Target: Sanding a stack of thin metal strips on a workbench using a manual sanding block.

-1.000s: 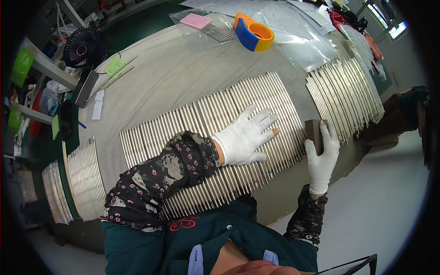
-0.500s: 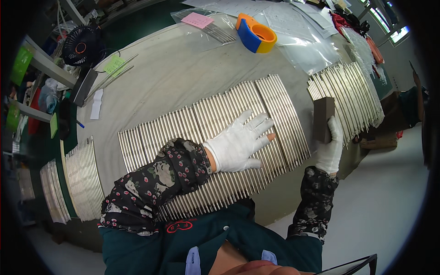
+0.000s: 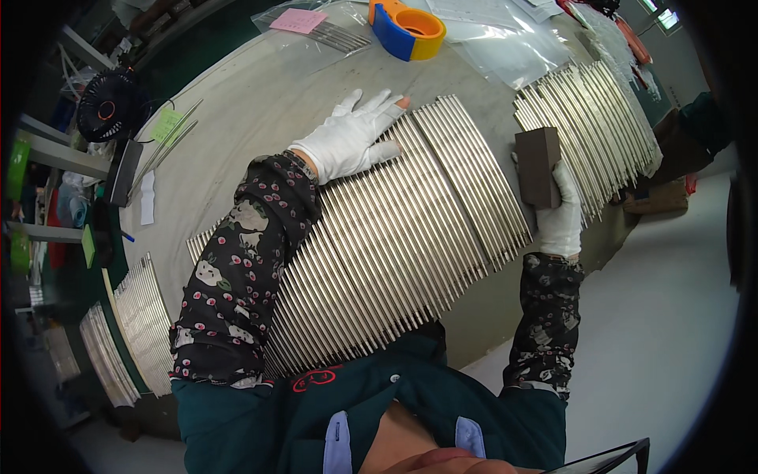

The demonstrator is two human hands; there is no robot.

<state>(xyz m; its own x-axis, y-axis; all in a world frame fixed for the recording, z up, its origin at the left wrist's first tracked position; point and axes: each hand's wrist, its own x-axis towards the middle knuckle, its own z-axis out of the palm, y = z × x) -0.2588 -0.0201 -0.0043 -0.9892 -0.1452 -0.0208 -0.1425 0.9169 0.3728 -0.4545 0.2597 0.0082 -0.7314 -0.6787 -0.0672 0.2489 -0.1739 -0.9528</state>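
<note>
A wide row of slim metal rods (image 3: 395,229) lies side by side across the table before me. My left hand (image 3: 347,138), in a white glove with one fingertip bare, rests at the far ends of these rods, its fingers spread and nothing held. In my right hand (image 3: 562,209), also gloved in white, a dark brown rectangular block (image 3: 538,167) stands upright, gripped from its right side. The block is between the row and a second batch of metal rods (image 3: 588,134) at the right. Part of the row's left end is hidden under my left sleeve.
Further rods (image 3: 144,324) lie at the far left, along a wooden strip. At the back are an orange and blue tape dispenser (image 3: 407,30), a plastic bag with a pink note (image 3: 298,20) and clear plastic sheets (image 3: 505,39). A black fan (image 3: 106,107) stands at the upper left.
My left hand has moved from the middle of the row up and left to the rods' far ends. The right hand, still holding the block, appears slightly higher, as the whole view has shifted.
</note>
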